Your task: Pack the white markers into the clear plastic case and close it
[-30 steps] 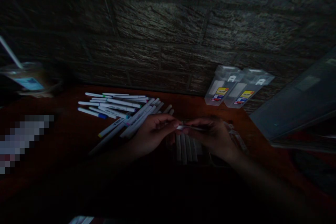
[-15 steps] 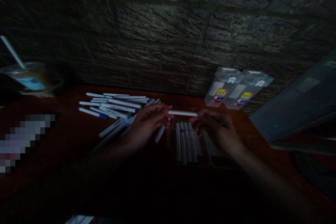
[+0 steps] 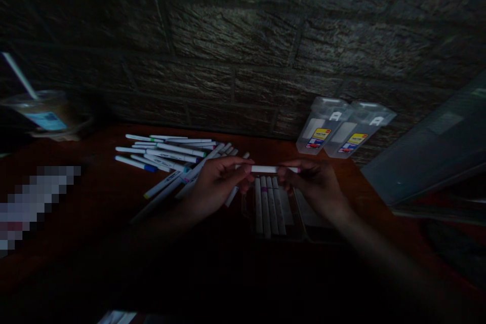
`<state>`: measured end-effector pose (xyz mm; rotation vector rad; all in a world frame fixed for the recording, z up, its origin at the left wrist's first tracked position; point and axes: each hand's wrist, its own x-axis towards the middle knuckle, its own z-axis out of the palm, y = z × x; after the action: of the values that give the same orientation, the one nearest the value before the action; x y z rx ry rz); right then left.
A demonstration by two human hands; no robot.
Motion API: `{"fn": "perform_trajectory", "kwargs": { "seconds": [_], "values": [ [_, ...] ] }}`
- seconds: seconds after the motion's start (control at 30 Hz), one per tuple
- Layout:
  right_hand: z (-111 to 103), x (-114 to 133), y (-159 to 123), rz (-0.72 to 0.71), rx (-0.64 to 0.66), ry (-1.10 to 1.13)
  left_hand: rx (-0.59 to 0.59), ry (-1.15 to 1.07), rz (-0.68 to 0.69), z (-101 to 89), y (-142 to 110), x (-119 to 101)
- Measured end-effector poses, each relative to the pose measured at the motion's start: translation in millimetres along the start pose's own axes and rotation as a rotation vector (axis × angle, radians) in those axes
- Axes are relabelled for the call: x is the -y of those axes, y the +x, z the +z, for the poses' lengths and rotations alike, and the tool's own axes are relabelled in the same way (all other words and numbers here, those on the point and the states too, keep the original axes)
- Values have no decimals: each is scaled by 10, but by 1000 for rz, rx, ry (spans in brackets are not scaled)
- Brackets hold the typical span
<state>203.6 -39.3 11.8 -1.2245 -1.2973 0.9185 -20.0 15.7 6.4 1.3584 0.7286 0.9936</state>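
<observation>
A white marker [image 3: 265,168] lies level between my two hands, above the table. My left hand [image 3: 218,182] pinches its left end, and my right hand [image 3: 313,182] pinches it toward the right, where a pinkish tip shows. Below it, several white markers [image 3: 270,207] stand side by side in a clear plastic case [image 3: 299,235] lying open; one has a purple band. To the left spreads a loose pile of white markers [image 3: 174,149] with coloured ends, partly hidden behind my left hand and forearm.
Two clear plastic cases [image 3: 317,129] with yellow labels stand upright at the back right against the stone wall [image 3: 228,35]. At far left is a plastic cup [image 3: 49,114] with a straw. A grey panel [image 3: 429,136] leans at the right. The scene is dim.
Both hands have lowered slightly, and the fingers have shifted along the marker, so its pinkish right end now shows past my right fingers.
</observation>
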Motion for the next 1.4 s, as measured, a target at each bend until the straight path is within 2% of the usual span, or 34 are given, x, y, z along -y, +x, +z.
{"fn": "perform_trajectory", "kwargs": {
  "seconds": [0.13,0.23,0.37,0.5,0.63,0.83,1.03,1.2,1.4],
  "values": [
    [38,0,-58,-22,17,-95,96,73,-23,10,-51,-4],
    [67,-9,-101,-120,64,-186,175,104,-8,14,-81,26],
    [93,-37,-153,-224,128,-268,211,135,22,38,-109,60],
    [117,-22,-178,-227,119,-271,227,134,21,52,-112,55],
    [132,28,-149,-182,62,-178,205,99,-20,37,-90,13],
    [70,55,-70,-41,9,17,94,23,-28,-25,-7,0],
    [19,65,-21,-33,19,160,14,-220,-12,-67,75,75],
    [11,51,-18,-56,-3,155,2,-357,-75,-58,71,11],
    [-4,58,-22,-65,-34,91,-6,-296,-30,-76,65,69]
  ]
}}
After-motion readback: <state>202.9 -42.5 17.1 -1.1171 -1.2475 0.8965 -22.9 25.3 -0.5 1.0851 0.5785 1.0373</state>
